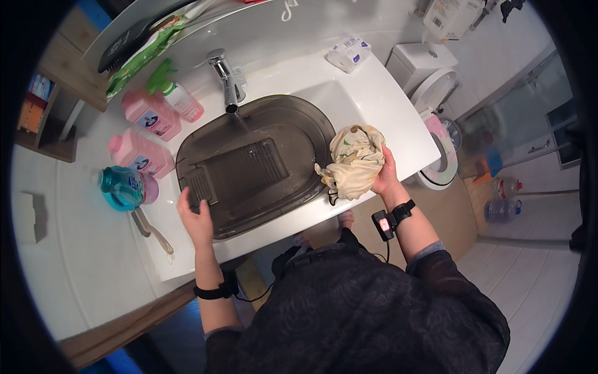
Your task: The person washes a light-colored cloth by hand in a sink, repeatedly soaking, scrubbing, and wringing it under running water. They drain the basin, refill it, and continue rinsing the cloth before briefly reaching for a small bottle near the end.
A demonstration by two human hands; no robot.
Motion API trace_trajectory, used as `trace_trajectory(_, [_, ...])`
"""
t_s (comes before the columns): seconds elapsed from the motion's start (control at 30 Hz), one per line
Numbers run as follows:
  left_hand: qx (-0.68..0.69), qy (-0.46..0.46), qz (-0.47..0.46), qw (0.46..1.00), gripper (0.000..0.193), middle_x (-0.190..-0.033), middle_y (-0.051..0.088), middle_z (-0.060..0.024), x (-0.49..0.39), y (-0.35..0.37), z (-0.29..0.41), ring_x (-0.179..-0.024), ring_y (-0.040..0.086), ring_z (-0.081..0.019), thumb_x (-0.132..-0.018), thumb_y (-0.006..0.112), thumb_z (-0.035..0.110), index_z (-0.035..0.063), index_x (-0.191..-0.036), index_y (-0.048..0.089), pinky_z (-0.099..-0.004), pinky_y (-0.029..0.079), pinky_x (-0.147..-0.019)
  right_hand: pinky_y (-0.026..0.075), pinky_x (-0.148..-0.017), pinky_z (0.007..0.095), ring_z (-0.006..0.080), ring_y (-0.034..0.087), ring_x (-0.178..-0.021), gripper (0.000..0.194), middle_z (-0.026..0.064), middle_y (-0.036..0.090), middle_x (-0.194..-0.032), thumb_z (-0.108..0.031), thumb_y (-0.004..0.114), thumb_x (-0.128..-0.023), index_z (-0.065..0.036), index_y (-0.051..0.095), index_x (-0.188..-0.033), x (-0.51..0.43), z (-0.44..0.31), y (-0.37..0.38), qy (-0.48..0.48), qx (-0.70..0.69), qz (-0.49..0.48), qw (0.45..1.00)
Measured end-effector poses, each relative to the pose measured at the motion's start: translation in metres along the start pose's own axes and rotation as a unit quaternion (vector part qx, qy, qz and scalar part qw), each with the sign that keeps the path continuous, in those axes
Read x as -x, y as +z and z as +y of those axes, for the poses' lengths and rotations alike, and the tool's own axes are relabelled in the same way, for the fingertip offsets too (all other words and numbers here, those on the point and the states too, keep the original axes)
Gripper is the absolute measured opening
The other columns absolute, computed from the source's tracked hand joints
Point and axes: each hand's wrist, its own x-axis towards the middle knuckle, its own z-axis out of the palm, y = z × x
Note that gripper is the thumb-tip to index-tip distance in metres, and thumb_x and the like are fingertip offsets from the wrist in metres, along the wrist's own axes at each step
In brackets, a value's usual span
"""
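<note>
Bunched in my right hand (387,173) is a cream patterned cloth garment (357,161), with a brown button and a dark cord visible. It is at the right end of a grey translucent wash basin (308,112), which sits over the white sink. My left hand (195,222) has its fingers apart and holds nothing. It is at the basin's left end, near the small ridged panel; whether it touches the rim I cannot tell. A ribbed washboard surface (247,166) lies inside the basin. Water runs from the chrome faucet (229,89) into it.
Left of the basin stand pink bottles (147,154), a green-topped spray bottle (182,100) and a teal detergent bottle (120,187). A scrub brush (152,231) lies near the counter's left front. A tissue pack (350,52) sits at the back right. Beyond the counter is a toilet (439,163).
</note>
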Motion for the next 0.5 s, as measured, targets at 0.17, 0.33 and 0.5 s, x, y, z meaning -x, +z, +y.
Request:
trace_trajectory(0.17, [0.161,-0.092,-0.3,0.936,0.055,-0.138,0.055,-0.0109,0.023,0.002,0.055,-0.123,0.054,-0.0199,-0.089,0.07,0.004,0.0075,-0.141,0.052,-0.0344,0.048,-0.1,0.04,-0.113,0.0467,0.0325,0.055,-0.128,0.065,0.0162,0.058,-0.139,-0.051,0.058,-0.094,-0.005,0.052,-0.14,0.005,0.006,0.043,0.003,0.059,0.069,0.996])
trace_trajectory(0.33, [0.318,-0.205,-0.415,0.827,0.089,-0.153,0.038,-0.0174,0.031,0.027,0.107,-0.124,0.056,-0.0266,-0.089,0.074,0.013,0.0103,-0.158,0.018,-0.0375,0.052,-0.097,0.039,-0.113,0.0468,0.0305,0.055,-0.129,0.065,0.0143,0.059,-0.139,-0.051,0.059,-0.094,-0.005,0.052,-0.139,-0.018,0.05,0.105,0.04,0.092,0.045,0.994])
trace_trajectory(0.5, [0.531,-0.273,-0.305,0.742,0.067,-0.136,0.05,-0.0103,0.018,0.052,0.123,-0.116,0.058,-0.0188,-0.087,0.075,0.004,0.006,-0.143,0.039,-0.0321,0.052,-0.094,0.052,-0.102,0.0422,0.022,0.057,-0.128,0.058,0.0079,0.056,-0.14,-0.026,0.065,-0.095,-0.014,0.042,-0.147,-0.03,0.099,0.15,0.093,0.231,-0.057,0.967])
